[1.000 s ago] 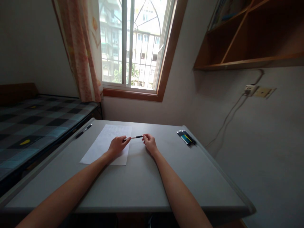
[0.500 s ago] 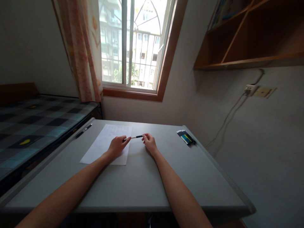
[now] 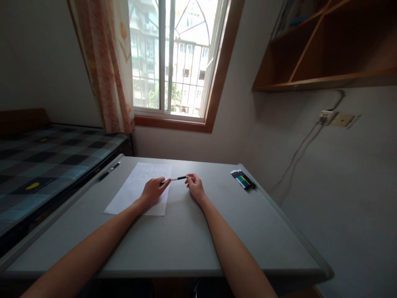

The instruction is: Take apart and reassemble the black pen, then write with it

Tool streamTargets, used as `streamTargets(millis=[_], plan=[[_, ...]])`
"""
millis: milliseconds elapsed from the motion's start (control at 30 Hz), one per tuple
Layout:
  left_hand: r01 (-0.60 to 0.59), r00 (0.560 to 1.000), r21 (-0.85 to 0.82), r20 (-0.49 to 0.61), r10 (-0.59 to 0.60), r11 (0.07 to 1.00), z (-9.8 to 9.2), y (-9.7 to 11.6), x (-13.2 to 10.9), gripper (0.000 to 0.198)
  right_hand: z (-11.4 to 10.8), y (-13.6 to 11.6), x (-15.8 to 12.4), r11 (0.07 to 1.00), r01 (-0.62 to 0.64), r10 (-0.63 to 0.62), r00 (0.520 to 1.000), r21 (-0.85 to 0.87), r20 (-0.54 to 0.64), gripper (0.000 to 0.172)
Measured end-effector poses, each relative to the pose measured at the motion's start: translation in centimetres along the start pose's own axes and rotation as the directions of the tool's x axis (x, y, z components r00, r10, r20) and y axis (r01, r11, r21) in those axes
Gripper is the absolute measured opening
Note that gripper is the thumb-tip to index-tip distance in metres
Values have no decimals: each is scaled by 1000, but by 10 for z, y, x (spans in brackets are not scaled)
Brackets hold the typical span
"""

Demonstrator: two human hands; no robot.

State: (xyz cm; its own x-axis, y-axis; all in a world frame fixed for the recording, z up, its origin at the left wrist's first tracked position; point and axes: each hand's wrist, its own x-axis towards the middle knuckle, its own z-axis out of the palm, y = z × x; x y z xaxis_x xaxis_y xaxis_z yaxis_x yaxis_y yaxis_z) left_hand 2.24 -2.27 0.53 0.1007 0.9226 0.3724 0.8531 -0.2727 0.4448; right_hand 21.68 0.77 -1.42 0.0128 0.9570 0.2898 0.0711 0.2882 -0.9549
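A slim pen [image 3: 178,179], white toward the left and black toward the right, is stretched between my two hands just above the desk. My left hand [image 3: 154,189] is closed on its white end, with the wrist over a sheet of paper [image 3: 128,193]. The thumb and fingertips of my right hand [image 3: 195,186] pinch the black end, to the right of the paper. Faint rows of writing or print show on the upper part of the sheet; my left hand and forearm cover some of its lower right.
On the grey desk [image 3: 173,244], several dark pens [image 3: 242,180] with blue and yellow parts lie side by side at the right edge. One black pen [image 3: 109,171] lies near the left edge. A checked bed [image 3: 62,161] stands left; a wooden shelf [image 3: 297,80] hangs upper right.
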Motion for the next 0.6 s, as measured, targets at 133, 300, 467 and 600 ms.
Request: streamTargets(millis=[133, 300, 467, 600], plan=[[-16, 1000, 0, -8, 16, 1000, 2, -3, 0, 46, 0, 0, -1, 999, 38, -38, 999, 9, 18, 26], [-25, 1000, 2, -10, 25, 1000, 1, -3, 0, 47, -1, -1, -2, 1000, 21, -21, 999, 7, 30, 33], [-16, 1000, -5, -9, 16, 1000, -1, 0, 0, 47, -1, 0, -1, 1000, 16, -16, 1000, 5, 25, 35], [-14, 1000, -24, -16, 13, 1000, -2, 1, -1, 45, -1, 1, 0, 1000, 19, -19, 1000, -2, 7, 32]])
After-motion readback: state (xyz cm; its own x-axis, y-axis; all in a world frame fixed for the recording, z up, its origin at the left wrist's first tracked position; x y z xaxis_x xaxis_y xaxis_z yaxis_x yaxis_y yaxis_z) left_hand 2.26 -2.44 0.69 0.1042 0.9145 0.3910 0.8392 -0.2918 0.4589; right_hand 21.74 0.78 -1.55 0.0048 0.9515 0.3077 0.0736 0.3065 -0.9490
